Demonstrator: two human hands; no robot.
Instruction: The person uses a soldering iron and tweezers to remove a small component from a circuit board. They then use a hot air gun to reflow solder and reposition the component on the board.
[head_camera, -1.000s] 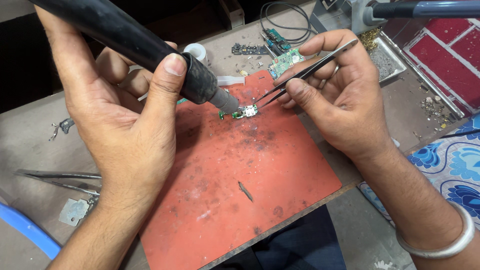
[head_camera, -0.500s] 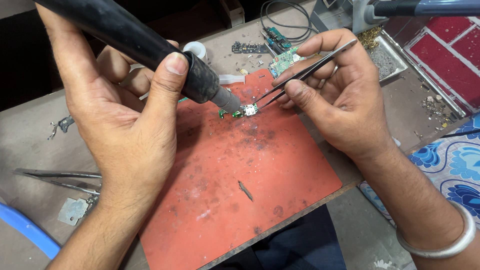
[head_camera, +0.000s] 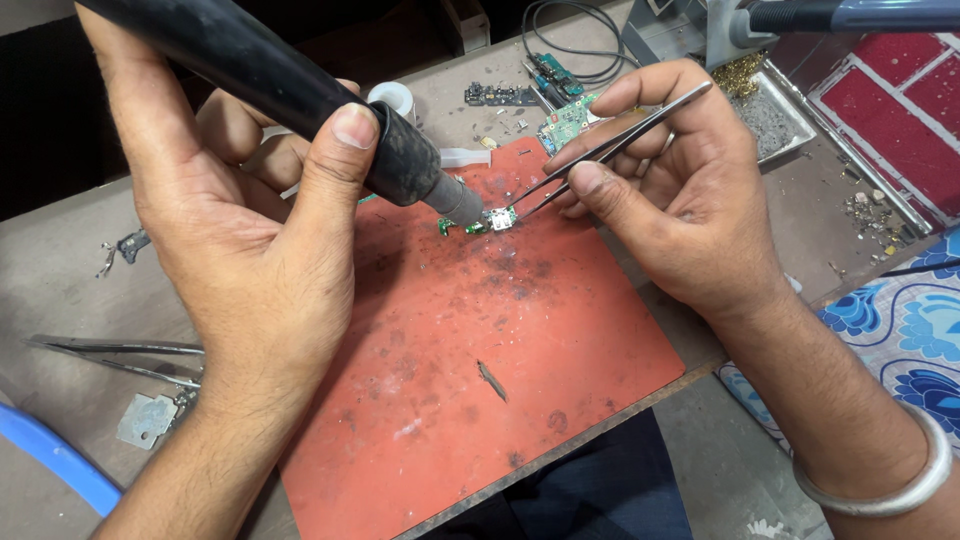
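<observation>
Nearest: dark blue cloth (head_camera: 590, 490) below the table edge; a blue curved object (head_camera: 50, 465) at lower left; a silver bangle (head_camera: 880, 485) on the right wrist.

Red work mat (head_camera: 480, 380), scorched and speckled, lay on the table (head_camera: 60, 290). A small dark sliver (head_camera: 492, 380) lay loose on its middle.

Left of the mat: spare tweezers (head_camera: 110, 355) and a small metal plate (head_camera: 145, 420), neither touched.

Left hand (head_camera: 240, 260): closed around the black hot-air handpiece (head_camera: 290, 90), thumb on the barrel, metal nozzle aimed down at the board.

Right hand (head_camera: 680, 200): fingers pinched on fine tweezers (head_camera: 610, 150), whose tips reached the board's right end; whether they gripped a part there was too small to tell.

Small green circuit board (head_camera: 480, 222): lay flat on the far part of the mat, between the hands, just under the nozzle tip and touching or nearly touching the tweezer tips.

Progress, as judged: rework at the board's silver component was under way, heat and tweezers both applied. No part showed lifted clear, so removal or seating looked unfinished.

Farther: other green boards (head_camera: 565, 120), a white tape roll (head_camera: 392, 97), black cable (head_camera: 560, 30), a metal tray (head_camera: 775, 115) of debris.
</observation>
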